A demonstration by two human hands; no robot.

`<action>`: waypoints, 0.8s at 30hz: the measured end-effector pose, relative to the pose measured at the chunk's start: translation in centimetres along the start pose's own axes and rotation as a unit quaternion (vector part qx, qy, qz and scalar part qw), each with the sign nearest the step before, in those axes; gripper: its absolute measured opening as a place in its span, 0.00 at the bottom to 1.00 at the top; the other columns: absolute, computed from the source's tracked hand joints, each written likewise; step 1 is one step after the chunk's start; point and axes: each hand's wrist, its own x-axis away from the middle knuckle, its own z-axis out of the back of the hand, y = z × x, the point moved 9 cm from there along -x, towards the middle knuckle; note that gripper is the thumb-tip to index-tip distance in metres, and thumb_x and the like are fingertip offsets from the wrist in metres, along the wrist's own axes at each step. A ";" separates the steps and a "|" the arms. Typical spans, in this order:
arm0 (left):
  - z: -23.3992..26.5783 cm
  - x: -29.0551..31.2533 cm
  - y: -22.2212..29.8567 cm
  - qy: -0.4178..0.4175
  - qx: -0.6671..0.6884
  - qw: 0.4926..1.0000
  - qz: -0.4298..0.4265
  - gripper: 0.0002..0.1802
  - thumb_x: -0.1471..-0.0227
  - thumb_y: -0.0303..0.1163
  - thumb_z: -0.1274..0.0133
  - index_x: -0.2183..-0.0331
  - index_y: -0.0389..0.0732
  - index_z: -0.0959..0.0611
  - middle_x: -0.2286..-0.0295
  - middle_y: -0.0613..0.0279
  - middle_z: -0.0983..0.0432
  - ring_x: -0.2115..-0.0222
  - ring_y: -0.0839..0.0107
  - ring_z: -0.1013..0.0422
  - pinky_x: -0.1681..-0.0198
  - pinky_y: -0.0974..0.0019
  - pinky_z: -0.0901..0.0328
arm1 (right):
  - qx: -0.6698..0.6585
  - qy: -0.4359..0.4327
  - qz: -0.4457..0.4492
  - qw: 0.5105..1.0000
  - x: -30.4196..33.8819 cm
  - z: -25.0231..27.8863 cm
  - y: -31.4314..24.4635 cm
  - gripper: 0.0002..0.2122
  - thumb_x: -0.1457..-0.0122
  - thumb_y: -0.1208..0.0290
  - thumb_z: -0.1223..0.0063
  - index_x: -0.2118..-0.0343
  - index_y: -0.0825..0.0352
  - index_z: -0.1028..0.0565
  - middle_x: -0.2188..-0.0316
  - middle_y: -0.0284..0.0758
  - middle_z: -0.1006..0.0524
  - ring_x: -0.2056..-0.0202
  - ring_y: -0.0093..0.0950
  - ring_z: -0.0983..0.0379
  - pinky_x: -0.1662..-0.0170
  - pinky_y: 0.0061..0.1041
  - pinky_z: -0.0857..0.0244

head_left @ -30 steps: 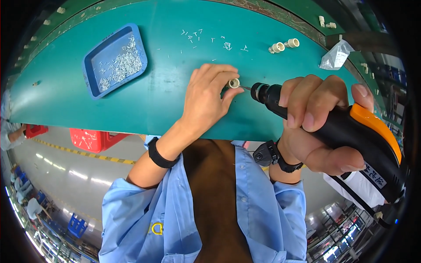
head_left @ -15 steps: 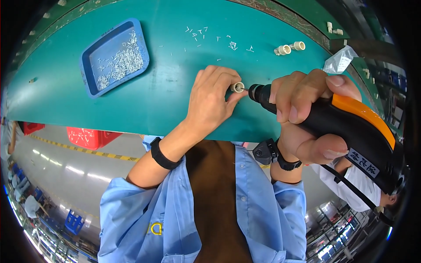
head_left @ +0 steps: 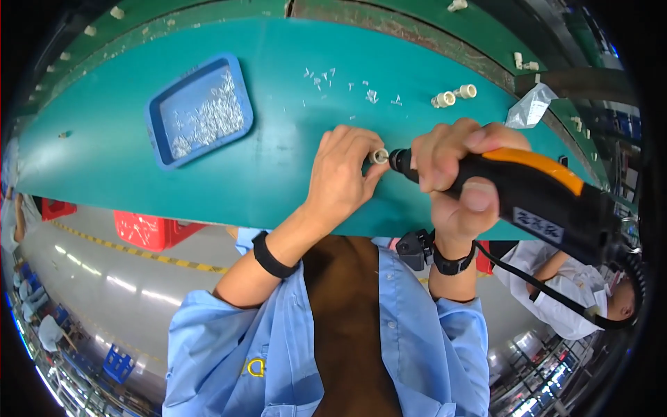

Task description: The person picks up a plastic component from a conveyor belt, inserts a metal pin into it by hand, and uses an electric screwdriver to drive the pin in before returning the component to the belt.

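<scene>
Between the fingertips of my left hand [head_left: 342,170] is a small cream cylindrical fitting [head_left: 379,156], its open end turned to the right. My right hand [head_left: 455,174] is wrapped round a black and orange electric screwdriver [head_left: 524,184] with a cable at its rear end. The driver's bit points left into the mouth of the fitting; whether it touches a screw inside is too small to tell. A blue tray [head_left: 248,104] with a heap of small silvery screws [head_left: 212,118] stands to the left of my hands.
Loose screws [head_left: 372,96] lie scattered on the green table [head_left: 278,160] beyond my hands. Two cream fittings [head_left: 445,99] and a clear plastic bag [head_left: 531,105] are at the far right. A red stool [head_left: 142,231] stands by the near edge; a person in white [head_left: 556,285] is at lower right.
The screwdriver has swung to a flatter angle, its rear end higher in view, with my right hand turning along. The fitting stays in my left fingers. The whole view has shifted slightly.
</scene>
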 end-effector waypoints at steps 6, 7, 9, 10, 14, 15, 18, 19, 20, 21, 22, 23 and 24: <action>-0.2 0.8 -0.2 0.001 -0.013 1.000 -0.007 0.14 0.67 0.23 0.37 0.74 0.39 0.25 0.71 0.62 0.25 0.69 0.61 0.32 0.66 0.62 0.41 | 0.095 0.030 0.037 0.994 1.0 -0.1 -1.0 0.20 0.46 0.56 0.47 0.56 0.63 0.35 0.81 0.30 0.35 0.83 0.22 0.39 0.77 0.26 0.43; -0.5 0.9 -0.2 -0.002 -0.004 1.000 -0.003 0.14 0.66 0.24 0.36 0.74 0.39 0.25 0.71 0.62 0.25 0.69 0.60 0.32 0.66 0.62 0.40 | 0.057 0.061 0.025 0.996 1.2 0.4 -1.4 0.21 0.45 0.55 0.47 0.55 0.63 0.35 0.81 0.30 0.35 0.83 0.23 0.39 0.77 0.26 0.42; -0.2 0.4 -0.5 0.005 0.001 1.000 0.011 0.13 0.65 0.25 0.36 0.73 0.38 0.24 0.71 0.61 0.25 0.69 0.59 0.32 0.65 0.61 0.39 | -0.037 0.078 0.061 0.994 0.9 0.8 -3.6 0.23 0.45 0.53 0.47 0.54 0.64 0.35 0.81 0.30 0.34 0.82 0.23 0.39 0.75 0.26 0.42; -0.1 0.3 0.1 0.006 -0.001 1.000 -0.001 0.13 0.65 0.25 0.36 0.73 0.38 0.24 0.71 0.61 0.25 0.69 0.59 0.32 0.65 0.61 0.39 | -0.082 0.075 0.104 0.988 1.1 1.5 -6.1 0.24 0.45 0.51 0.48 0.53 0.64 0.35 0.81 0.30 0.34 0.82 0.22 0.38 0.74 0.26 0.41; 0.4 0.1 0.5 -0.047 0.012 0.997 0.059 0.10 0.62 0.19 0.40 0.73 0.37 0.22 0.68 0.58 0.24 0.67 0.63 0.30 0.62 0.65 0.35 | -0.072 0.101 0.218 0.968 1.9 5.4 -13.0 0.29 0.47 0.48 0.46 0.52 0.68 0.38 0.79 0.31 0.32 0.80 0.23 0.33 0.74 0.26 0.38; 1.2 0.0 0.7 -0.065 0.070 0.989 0.117 0.09 0.61 0.19 0.40 0.72 0.36 0.21 0.69 0.59 0.25 0.67 0.67 0.30 0.63 0.67 0.35 | -0.050 0.106 0.230 0.966 2.2 6.4 -13.9 0.29 0.46 0.47 0.47 0.52 0.68 0.38 0.80 0.30 0.33 0.80 0.23 0.34 0.74 0.26 0.38; 5.5 -3.4 3.6 -0.090 0.098 0.982 0.135 0.09 0.57 0.20 0.41 0.69 0.35 0.20 0.69 0.62 0.27 0.66 0.75 0.31 0.63 0.72 0.35 | 0.025 0.144 0.207 0.967 3.7 9.7 -12.9 0.28 0.44 0.47 0.50 0.53 0.69 0.38 0.79 0.29 0.34 0.82 0.21 0.37 0.76 0.23 0.41; 7.1 -5.2 4.4 -0.094 0.067 0.987 0.112 0.09 0.56 0.21 0.41 0.68 0.36 0.19 0.70 0.61 0.26 0.69 0.73 0.30 0.65 0.71 0.34 | 0.064 0.160 0.188 0.967 4.1 10.7 -12.3 0.27 0.43 0.48 0.52 0.54 0.69 0.38 0.79 0.29 0.35 0.82 0.20 0.38 0.76 0.22 0.42; 8.1 -7.4 4.4 -0.098 0.036 0.991 0.088 0.09 0.56 0.21 0.42 0.67 0.36 0.19 0.71 0.60 0.25 0.71 0.71 0.28 0.67 0.69 0.33 | 0.066 0.165 0.194 0.965 4.5 11.4 -11.8 0.27 0.43 0.48 0.52 0.54 0.69 0.38 0.79 0.29 0.35 0.82 0.20 0.38 0.76 0.22 0.42; 8.7 -9.8 2.6 -0.071 0.069 0.988 0.115 0.08 0.54 0.22 0.43 0.68 0.35 0.19 0.72 0.60 0.24 0.72 0.72 0.28 0.67 0.70 0.33 | 0.078 0.192 0.169 0.964 4.9 12.4 -10.6 0.27 0.44 0.47 0.51 0.54 0.69 0.38 0.79 0.29 0.35 0.82 0.20 0.38 0.76 0.22 0.42; 9.4 -12.6 1.0 -0.040 0.097 0.984 0.145 0.07 0.53 0.24 0.43 0.68 0.34 0.19 0.73 0.60 0.23 0.73 0.72 0.27 0.68 0.71 0.33 | 0.084 0.217 0.141 0.962 5.2 13.2 -9.7 0.27 0.44 0.47 0.51 0.54 0.69 0.38 0.79 0.29 0.35 0.82 0.20 0.38 0.76 0.22 0.42; 9.9 -16.1 -0.7 -0.032 0.001 0.991 0.131 0.09 0.53 0.26 0.43 0.68 0.33 0.20 0.73 0.58 0.22 0.73 0.71 0.26 0.67 0.70 0.33 | 0.089 0.242 0.113 0.960 5.5 13.9 -9.0 0.27 0.45 0.47 0.50 0.55 0.68 0.38 0.80 0.29 0.35 0.82 0.20 0.38 0.76 0.21 0.42; 10.7 -19.4 -2.8 -0.018 -0.099 0.988 0.117 0.10 0.53 0.29 0.43 0.68 0.32 0.20 0.74 0.57 0.22 0.73 0.71 0.25 0.67 0.70 0.33 | 0.084 0.242 0.115 0.960 5.5 13.7 -8.8 0.27 0.45 0.47 0.50 0.55 0.68 0.38 0.80 0.29 0.35 0.82 0.20 0.38 0.76 0.21 0.42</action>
